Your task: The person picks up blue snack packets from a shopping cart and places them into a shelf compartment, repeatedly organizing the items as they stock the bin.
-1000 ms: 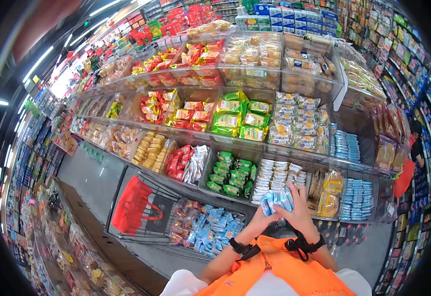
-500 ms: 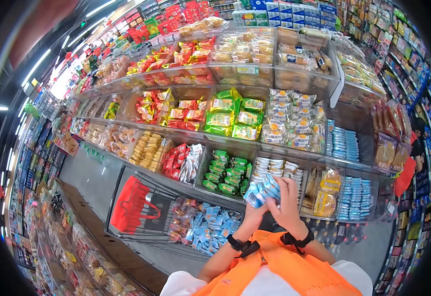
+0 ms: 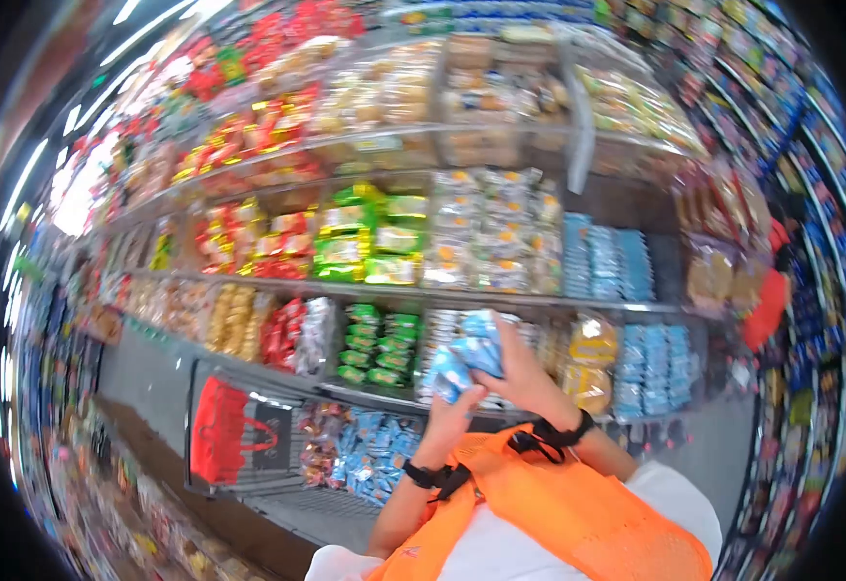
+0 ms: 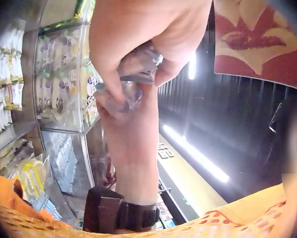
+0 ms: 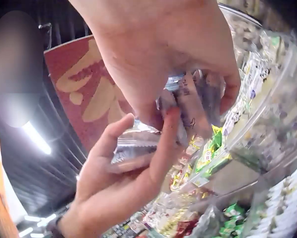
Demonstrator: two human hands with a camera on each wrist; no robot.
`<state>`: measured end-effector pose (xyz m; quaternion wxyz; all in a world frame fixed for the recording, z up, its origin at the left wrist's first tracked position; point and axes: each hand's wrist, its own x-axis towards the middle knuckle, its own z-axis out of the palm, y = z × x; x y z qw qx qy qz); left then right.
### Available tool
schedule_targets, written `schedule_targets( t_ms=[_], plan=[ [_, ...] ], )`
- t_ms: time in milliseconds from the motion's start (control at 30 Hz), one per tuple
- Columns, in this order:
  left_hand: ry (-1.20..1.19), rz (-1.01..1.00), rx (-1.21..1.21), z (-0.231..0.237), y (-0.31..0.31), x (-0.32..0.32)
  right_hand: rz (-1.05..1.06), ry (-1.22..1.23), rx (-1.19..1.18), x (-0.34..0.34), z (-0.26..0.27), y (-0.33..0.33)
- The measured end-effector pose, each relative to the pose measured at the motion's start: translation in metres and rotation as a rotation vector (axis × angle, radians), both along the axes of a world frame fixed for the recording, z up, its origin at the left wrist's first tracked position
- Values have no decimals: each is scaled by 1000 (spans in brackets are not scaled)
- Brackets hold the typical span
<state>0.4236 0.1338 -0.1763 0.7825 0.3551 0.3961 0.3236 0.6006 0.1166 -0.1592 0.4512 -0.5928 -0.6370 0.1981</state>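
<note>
Both hands hold small blue-and-white packets [image 3: 465,356] in front of the lower row of bins, and the head view is blurred. My left hand [image 3: 452,414] has its fingers curled round the packets from the left and below. From the right, my right hand [image 3: 522,373] grips them from above. In the right wrist view, the left hand [image 5: 123,173] and the right hand [image 5: 173,64] nearly meet around clear-wrapped packets [image 5: 188,104]. The left wrist view shows a wrapped packet [image 4: 141,64] between thumb and fingers.
A shopping cart [image 3: 277,484] at the lower left carries a red bag [image 3: 217,431] and a heap of blue packets [image 3: 374,450]. Tiered bins of wrapped snacks stretch across the front, with green packets [image 3: 379,344] just left of the hands. Another shelf stands at the lower left.
The view has swung, so bins and cart sit further left and lower. Both hands, still holding the packets, have shifted left in the picture.
</note>
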Motion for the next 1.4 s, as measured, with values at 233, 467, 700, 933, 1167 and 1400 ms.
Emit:
schedule_targets(
  t_ms=[233,467,700,933,1167,1400],
  plan=[
    [-174,46,63,34,9,58,92,-68,-4,97,39,8],
    [-36,165,9,29,35,60,-267,-359,-232,286,35,72],
    [22,321,-77,8,39,61,97,-697,-521,353,-74,151],
    [41,361,-205,-7,35,66,7,-985,-204,332,-87,155],
    [73,326,-237,-10,39,85,181,-682,-163,358,-105,157],
    [16,237,-273,-13,36,90,226,-812,-171,346,-86,149]
  ],
)
